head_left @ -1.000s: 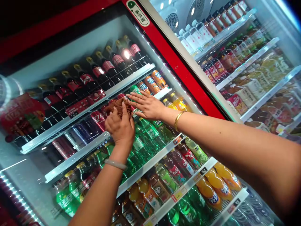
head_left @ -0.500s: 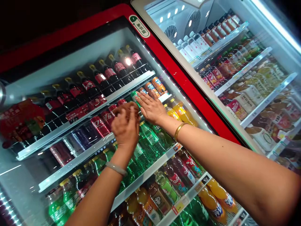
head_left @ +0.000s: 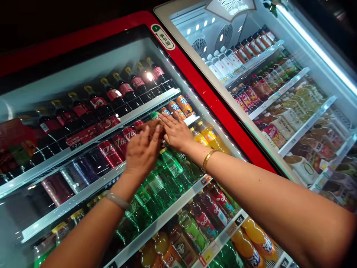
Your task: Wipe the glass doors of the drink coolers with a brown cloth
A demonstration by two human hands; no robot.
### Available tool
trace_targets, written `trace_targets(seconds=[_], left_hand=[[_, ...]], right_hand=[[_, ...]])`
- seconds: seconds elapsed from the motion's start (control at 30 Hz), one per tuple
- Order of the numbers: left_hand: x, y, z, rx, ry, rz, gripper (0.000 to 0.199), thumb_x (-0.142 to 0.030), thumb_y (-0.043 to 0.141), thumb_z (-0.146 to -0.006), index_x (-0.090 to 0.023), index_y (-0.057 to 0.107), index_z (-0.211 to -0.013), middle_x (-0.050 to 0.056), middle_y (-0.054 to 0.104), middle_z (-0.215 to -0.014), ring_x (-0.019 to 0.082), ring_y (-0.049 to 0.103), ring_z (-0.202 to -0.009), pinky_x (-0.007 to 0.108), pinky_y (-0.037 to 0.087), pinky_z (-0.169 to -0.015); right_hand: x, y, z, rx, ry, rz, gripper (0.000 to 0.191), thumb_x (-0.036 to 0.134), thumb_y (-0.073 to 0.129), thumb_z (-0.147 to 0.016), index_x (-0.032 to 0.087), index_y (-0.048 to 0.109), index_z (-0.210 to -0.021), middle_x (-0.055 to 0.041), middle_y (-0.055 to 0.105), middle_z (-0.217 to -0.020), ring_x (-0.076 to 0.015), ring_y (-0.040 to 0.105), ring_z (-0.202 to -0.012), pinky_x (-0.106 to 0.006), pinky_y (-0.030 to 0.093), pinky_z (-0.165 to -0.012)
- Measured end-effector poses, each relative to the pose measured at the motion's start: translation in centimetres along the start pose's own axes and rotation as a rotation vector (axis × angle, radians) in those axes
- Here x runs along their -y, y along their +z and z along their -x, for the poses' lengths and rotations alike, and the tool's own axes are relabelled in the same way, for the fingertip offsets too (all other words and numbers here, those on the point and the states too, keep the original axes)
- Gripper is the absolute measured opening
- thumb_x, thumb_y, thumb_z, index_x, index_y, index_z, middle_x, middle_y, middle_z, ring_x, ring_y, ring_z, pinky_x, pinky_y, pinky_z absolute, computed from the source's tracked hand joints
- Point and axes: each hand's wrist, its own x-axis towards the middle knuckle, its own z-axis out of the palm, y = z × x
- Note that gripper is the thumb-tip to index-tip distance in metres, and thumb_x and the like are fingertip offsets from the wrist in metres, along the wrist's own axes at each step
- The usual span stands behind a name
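My right hand [head_left: 176, 132] lies flat against the glass door [head_left: 83, 56] of a red-framed drinks cooler, fingers together and stretched out. A gold bangle [head_left: 206, 160] is on that wrist. Beside it, my left hand [head_left: 142, 150] has its fingers stretched and slightly apart, its fingertips close to the right hand. On the left wrist sits a pale bangle [head_left: 117, 201]. A brown shape [head_left: 153, 128] shows just beyond the left fingers; I cannot tell whether it is a reflection in the glass. Behind the glass near the hands are red cola cans [head_left: 110, 152], orange cans [head_left: 176, 110] and green bottles [head_left: 171, 163].
Cola bottles [head_left: 97, 100] line the top shelf behind the glass. Lower shelves hold juice bottles [head_left: 192, 229] and orange soda bottles [head_left: 258, 234]. A red frame post [head_left: 217, 106] borders the door. To the right stands a second lit cooler [head_left: 291, 108] with several shelves of drinks.
My left hand has shifted slightly left and downward in the view, its blur reduced. The right hand stays on the glass. The view has moved, so the coolers appear further left.
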Motion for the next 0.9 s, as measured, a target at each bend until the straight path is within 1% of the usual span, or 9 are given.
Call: trace_targets(seconds=[0.07,0.17,0.27,0.37,0.5,0.63,0.73,0.83,0.9], left_hand=[[1.4,-0.8,-0.8,-0.077,-0.123,-0.048,0.063,-0.033,0.054,-0.099,-0.023,0.045,-0.161,0.025,0.052,-0.156,0.043,0.058,-0.125,0.065,0.043,-0.106],[0.3,-0.4,-0.5,-0.176,-0.280,-0.059,0.066,-0.033,0.056,-0.098,-0.020,0.043,-0.161,0.026,0.055,-0.152,0.044,0.057,-0.125,0.066,0.043,-0.105],[-1.5,0.6,1.1,-0.076,-0.123,-0.001,0.058,-0.028,0.054,-0.100,-0.028,0.050,-0.158,0.020,0.055,-0.155,0.040,0.055,-0.130,0.061,0.039,-0.113],[-0.5,0.3,1.0,-0.034,0.002,-0.010,0.058,-0.031,0.054,-0.100,-0.026,0.049,-0.158,0.021,0.055,-0.156,0.039,0.059,-0.126,0.059,0.042,-0.110],[0.7,-0.2,-1.1,-0.145,-0.206,-0.060,0.069,-0.034,0.054,-0.098,-0.015,0.039,-0.163,0.027,0.053,-0.154,0.043,0.058,-0.125,0.063,0.044,-0.107],[-1.2,1.1,-0.9,-0.105,-0.075,-0.030,0.057,-0.031,0.050,-0.101,-0.020,0.050,-0.157,0.022,0.056,-0.155,0.040,0.054,-0.134,0.060,0.039,-0.114],[-1.6,1.4,-0.4,-0.081,0.019,-0.030,0.055,-0.033,0.050,-0.102,-0.025,0.051,-0.157,0.018,0.057,-0.156,0.037,0.057,-0.131,0.055,0.040,-0.113],[-1.6,1.0,-0.4,-0.070,0.025,-0.070,0.055,-0.031,0.049,-0.103,-0.024,0.051,-0.157,0.019,0.059,-0.154,0.037,0.060,-0.126,0.056,0.044,-0.107],[-2.0,0.9,-0.1,-0.081,0.068,-0.098,0.055,-0.028,0.050,-0.103,-0.023,0.050,-0.158,0.020,0.057,-0.155,0.037,0.060,-0.128,0.055,0.045,-0.107]], right_hand=[[0.0,0.0,0.0,-0.002,0.005,0.006,0.058,0.027,0.035,-0.103,0.019,0.042,-0.160,-0.0040,0.033,-0.171,-0.0215,0.030,-0.160,-0.054,0.010,-0.137],[0.1,-0.1,0.0,0.008,0.019,0.010,0.057,0.026,0.034,-0.103,0.019,0.044,-0.159,-0.0031,0.034,-0.171,-0.0211,0.030,-0.160,-0.054,0.012,-0.137],[0.0,-0.3,0.1,0.024,0.014,0.010,0.059,0.024,0.035,-0.101,0.019,0.044,-0.159,-0.0029,0.032,-0.171,-0.0214,0.028,-0.160,-0.054,0.011,-0.137],[0.0,-0.4,0.1,0.022,0.005,0.007,0.059,0.026,0.036,-0.101,0.018,0.044,-0.159,-0.0037,0.033,-0.171,-0.0211,0.029,-0.160,-0.053,0.012,-0.137],[0.1,0.0,-0.1,-0.043,0.054,-0.033,0.056,0.024,0.034,-0.103,0.019,0.047,-0.157,-0.0043,0.037,-0.169,-0.0205,0.031,-0.159,-0.053,0.008,-0.137],[-0.6,-0.2,-0.3,-0.017,0.139,-0.031,0.065,0.020,0.042,-0.095,0.014,0.041,-0.160,-0.0075,0.030,-0.172,-0.0234,0.028,-0.161,-0.055,0.010,-0.137],[-2.7,-1.7,-0.3,0.093,-0.012,0.013,0.064,0.026,0.037,-0.100,0.012,0.034,-0.163,-0.0051,0.024,-0.174,-0.0196,0.022,-0.163,-0.048,0.011,-0.137],[-5.4,-3.2,-0.4,0.195,-0.220,0.044,0.061,0.038,0.028,-0.106,0.019,0.032,-0.164,-0.0005,0.024,-0.174,-0.0156,0.020,-0.163,-0.046,0.005,-0.136],[-6.8,-3.7,-0.4,0.224,-0.268,0.055,0.060,0.039,0.026,-0.107,0.023,0.030,-0.164,0.0020,0.025,-0.174,-0.0138,0.020,-0.162,-0.046,0.001,-0.136]])
